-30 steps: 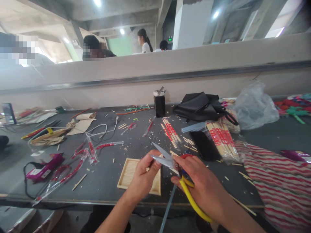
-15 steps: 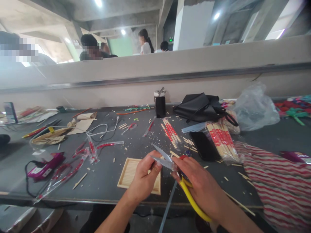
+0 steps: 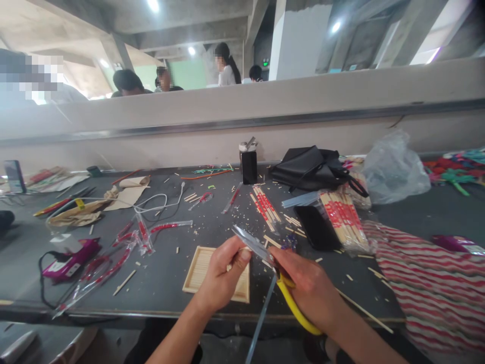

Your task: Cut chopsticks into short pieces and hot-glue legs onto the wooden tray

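My right hand (image 3: 303, 275) grips a pair of scissors (image 3: 253, 243) by the yellow handles, with the blades pointing up and left, nearly closed. The blades lie close by the thumb of my left hand (image 3: 226, 270), which is closed in a pinch. A short piece of pale wooden stick (image 3: 229, 267) peeks out between its fingers, mostly hidden. Under my left hand and wrist lies a small square tray (image 3: 195, 270) made of wooden sticks. A long translucent glue stick (image 3: 261, 318) slants down from below my right hand; whether that hand holds it is hidden.
Bundled wooden chopsticks (image 3: 343, 217) in red-banded wrappers lie right, beside a black phone (image 3: 316, 227). Further back are a black bag (image 3: 310, 167) and a tumbler (image 3: 249, 164). Left are torn wrappers (image 3: 129, 242), a purple box (image 3: 71, 260) and a white cable (image 3: 166, 202). Stick scraps litter the table.
The scissor blades have swung from apart to nearly closed at my left thumb. Both hands stay in about the same place. Behind the partition, a person has lowered their head.
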The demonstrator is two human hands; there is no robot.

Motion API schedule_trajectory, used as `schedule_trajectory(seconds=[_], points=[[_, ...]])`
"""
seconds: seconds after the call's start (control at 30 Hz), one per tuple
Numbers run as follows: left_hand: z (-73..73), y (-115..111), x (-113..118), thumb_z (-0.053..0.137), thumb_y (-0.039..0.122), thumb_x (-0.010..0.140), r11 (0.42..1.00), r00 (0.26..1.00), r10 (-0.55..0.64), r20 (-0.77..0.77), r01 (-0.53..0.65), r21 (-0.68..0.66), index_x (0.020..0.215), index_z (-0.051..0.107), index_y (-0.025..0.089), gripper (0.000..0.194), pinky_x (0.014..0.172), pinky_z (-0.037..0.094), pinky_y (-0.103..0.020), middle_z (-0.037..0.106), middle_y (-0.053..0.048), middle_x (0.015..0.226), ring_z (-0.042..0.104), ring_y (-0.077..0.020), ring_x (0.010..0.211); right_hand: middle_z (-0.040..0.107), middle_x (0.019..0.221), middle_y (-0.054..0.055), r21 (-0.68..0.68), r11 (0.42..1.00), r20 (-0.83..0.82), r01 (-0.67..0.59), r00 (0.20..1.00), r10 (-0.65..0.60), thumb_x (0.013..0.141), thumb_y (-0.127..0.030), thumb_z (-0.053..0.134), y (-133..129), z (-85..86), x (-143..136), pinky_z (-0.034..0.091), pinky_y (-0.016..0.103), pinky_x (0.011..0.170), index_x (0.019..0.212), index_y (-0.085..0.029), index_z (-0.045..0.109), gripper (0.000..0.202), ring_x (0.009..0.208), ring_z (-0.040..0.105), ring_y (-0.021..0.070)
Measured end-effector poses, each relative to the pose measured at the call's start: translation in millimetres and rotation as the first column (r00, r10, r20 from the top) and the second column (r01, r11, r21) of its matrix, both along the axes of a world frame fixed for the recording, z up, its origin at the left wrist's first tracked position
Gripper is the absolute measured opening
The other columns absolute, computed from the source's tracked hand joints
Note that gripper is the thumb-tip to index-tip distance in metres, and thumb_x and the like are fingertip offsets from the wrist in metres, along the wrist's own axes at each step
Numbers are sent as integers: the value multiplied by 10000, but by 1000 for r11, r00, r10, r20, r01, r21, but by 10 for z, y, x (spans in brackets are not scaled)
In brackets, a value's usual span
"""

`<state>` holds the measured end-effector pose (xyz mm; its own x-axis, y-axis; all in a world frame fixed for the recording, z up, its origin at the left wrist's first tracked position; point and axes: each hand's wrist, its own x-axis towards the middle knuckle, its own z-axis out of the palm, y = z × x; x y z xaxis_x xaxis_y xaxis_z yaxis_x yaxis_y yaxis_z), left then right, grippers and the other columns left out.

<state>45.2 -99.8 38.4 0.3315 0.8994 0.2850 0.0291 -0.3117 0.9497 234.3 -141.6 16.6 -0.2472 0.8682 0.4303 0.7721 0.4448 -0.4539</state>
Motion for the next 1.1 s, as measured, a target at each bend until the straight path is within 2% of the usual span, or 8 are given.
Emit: schedule_trajectory(seconds=[0.1,0.2,0.3,0.47,0.57,0.77,0.93,1.1], points=[[-30,27,-15,552,400,868,991,995,-23,96,35,-126,857,666,193,237,633,334,-236,534,-12,727,429,-134,682,689,1008,60,87,994,-63,62,996,-57,845,-92,467,46,-23,59,543,293,782,1148,-220,560,341,882,672,196],[-53,58,-27,529,414,883,969,968,-75,240,128,-210,909,625,197,239,547,251,-235,393,32,636,320,-103,586,673,1053,85,209,969,-80,133,990,-119,870,-130,505,91,-46,145,538,298,791,1203,-197,528,340,924,664,210],[-62,84,-32,528,402,889,951,935,-122,335,206,-230,921,600,195,222,537,215,-241,355,41,635,289,-94,572,655,1034,74,191,976,-68,100,994,-88,889,-162,525,110,-56,187,537,286,744,1223,-217,505,339,871,654,193],[-141,112,-24,521,433,887,945,930,-159,330,241,-222,904,621,161,290,543,218,-242,378,31,634,314,-95,588,614,1031,68,157,987,-21,-28,999,31,884,-139,508,93,-27,131,511,336,831,1250,-216,470,376,942,598,203],[-211,118,-18,540,429,878,934,915,-195,353,283,-219,921,617,169,274,542,219,-238,347,44,626,288,-88,577,599,1028,75,109,992,46,-59,997,54,856,-122,531,71,11,93,494,387,871,1256,-204,466,414,973,570,228],[-237,112,-34,567,427,861,940,950,-173,261,238,-243,892,617,167,266,582,263,-225,415,18,714,320,-89,634,583,973,60,16,999,92,-47,995,45,789,-37,565,28,66,68,489,419,860,1266,-218,458,521,939,550,240],[-239,107,-49,563,409,864,949,972,-160,171,199,-243,842,615,169,247,621,303,-227,428,12,725,354,-101,674,581,1007,72,24,999,118,-48,992,45,769,-19,568,12,56,51,480,439,879,1289,-209,443,568,960,534,251],[-217,99,-30,591,416,842,940,964,-149,220,207,-270,782,592,156,267,603,285,-224,407,17,699,339,-98,656,572,1024,83,33,999,123,-20,992,15,783,-26,551,-22,55,31,487,440,863,1300,-205,443,558,978,532,261]])
